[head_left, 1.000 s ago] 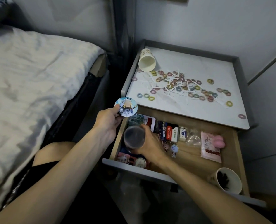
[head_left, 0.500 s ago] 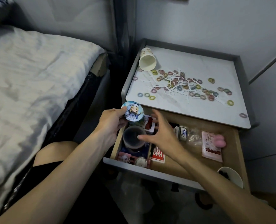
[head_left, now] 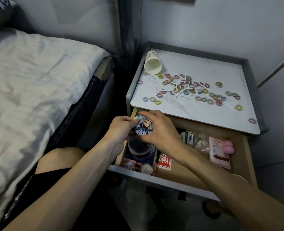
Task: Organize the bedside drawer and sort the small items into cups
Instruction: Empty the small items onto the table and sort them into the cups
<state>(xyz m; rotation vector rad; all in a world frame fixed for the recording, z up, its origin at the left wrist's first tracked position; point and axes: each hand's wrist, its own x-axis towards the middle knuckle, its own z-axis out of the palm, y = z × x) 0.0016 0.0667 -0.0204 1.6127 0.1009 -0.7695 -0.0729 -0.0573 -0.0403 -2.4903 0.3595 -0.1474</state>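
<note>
A round picture badge is pinched by both hands above the open drawer's left end. My left hand holds its left edge and my right hand grips its right edge. Directly below stands a dark translucent cup inside the drawer. A white paper cup lies on its side on the nightstand top, beside several small coloured hair rings and white floss picks. Another paper cup's rim peeks out at the drawer's front right, mostly hidden by my right forearm.
The drawer also holds a red card pack, small boxes, a clear bag, a pink packet and picture cards. A bed with a white sheet lies close on the left. Walls stand behind and to the right.
My right hand let go of the dark cup, which now stands in the drawer, and rose to grip the badge. My left hand brought the badge right, over the cup.
</note>
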